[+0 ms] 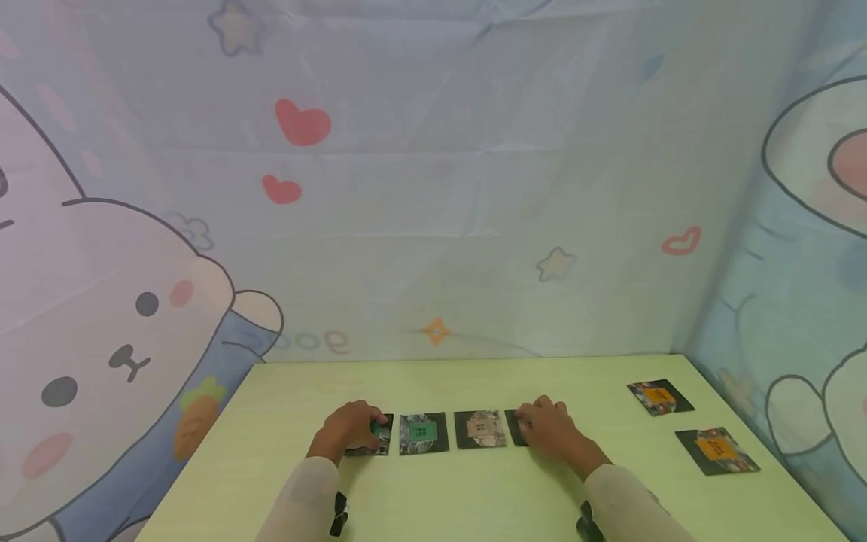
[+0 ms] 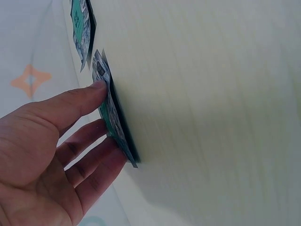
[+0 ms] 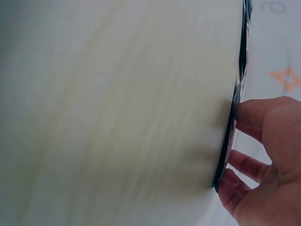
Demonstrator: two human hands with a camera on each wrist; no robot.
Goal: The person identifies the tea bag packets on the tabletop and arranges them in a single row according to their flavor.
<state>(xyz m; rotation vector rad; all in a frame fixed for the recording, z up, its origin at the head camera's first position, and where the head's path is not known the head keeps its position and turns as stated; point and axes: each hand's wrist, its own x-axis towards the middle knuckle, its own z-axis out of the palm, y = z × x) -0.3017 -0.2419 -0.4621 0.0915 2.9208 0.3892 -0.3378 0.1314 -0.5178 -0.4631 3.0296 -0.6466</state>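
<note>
Two flat square packets lie side by side in the row's middle: one with a green label [image 1: 423, 432] and one with a beige label [image 1: 481, 429]. At the row's left end, my left hand [image 1: 350, 429] holds another green-labelled packet [image 2: 113, 113] by its edges, thumb on one side and fingers on the other. My right hand [image 1: 552, 430] grips the packet [image 1: 515, 427] at the right end the same way, covering most of it. In the right wrist view that dark packet [image 3: 226, 146] appears edge-on, at the table surface; its label is hidden.
Two packets with orange labels, a far one [image 1: 660, 397] and a nearer one [image 1: 718, 452], lie on the right of the pale yellow table [image 1: 460, 497]. A printed cloth backdrop [image 1: 433, 188] hangs behind the table and along its right side.
</note>
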